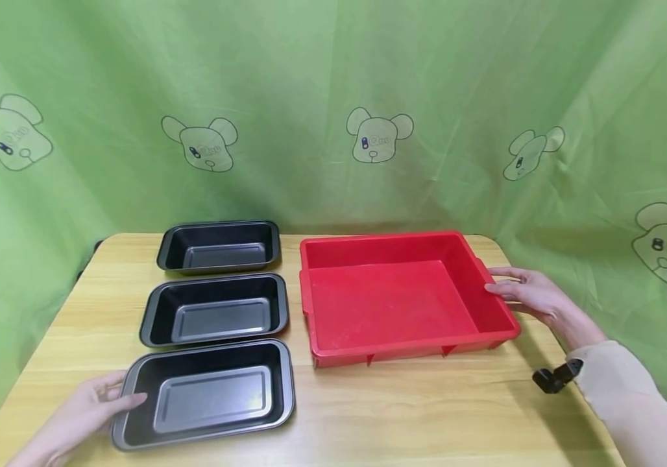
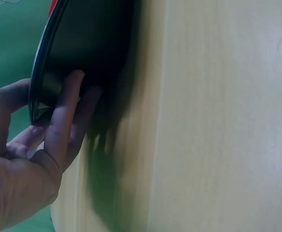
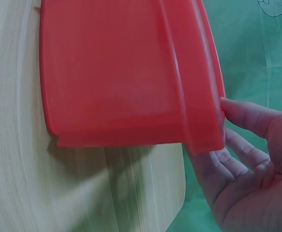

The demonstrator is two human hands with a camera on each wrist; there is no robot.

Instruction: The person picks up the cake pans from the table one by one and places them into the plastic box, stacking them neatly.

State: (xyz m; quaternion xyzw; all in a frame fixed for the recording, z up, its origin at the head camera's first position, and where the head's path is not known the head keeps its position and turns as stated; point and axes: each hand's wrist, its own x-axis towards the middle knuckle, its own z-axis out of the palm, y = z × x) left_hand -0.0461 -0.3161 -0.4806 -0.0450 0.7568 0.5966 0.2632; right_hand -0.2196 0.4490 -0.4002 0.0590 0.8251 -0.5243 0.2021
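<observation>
Nearest on the left, a dark metal loaf pan (image 1: 213, 395) has its left end gripped by my left hand (image 1: 85, 412), thumb over the rim and fingers beneath. The left wrist view shows those fingers against the underside of the pan (image 2: 88, 38). My right hand (image 1: 534, 295) holds the right rim of a shallow red plastic tray (image 1: 392, 298), thumb on top. In the right wrist view, the fingers of the right hand (image 3: 252, 164) reach under the rim of the red tray (image 3: 112, 77).
Two more dark loaf pans, a middle one (image 1: 222, 321) and a far one (image 1: 219, 253), stand in a column behind the held pan. All rest on a wooden table (image 1: 403, 415). A green curtain (image 1: 298, 78) with bear-head drawings surrounds its back and sides.
</observation>
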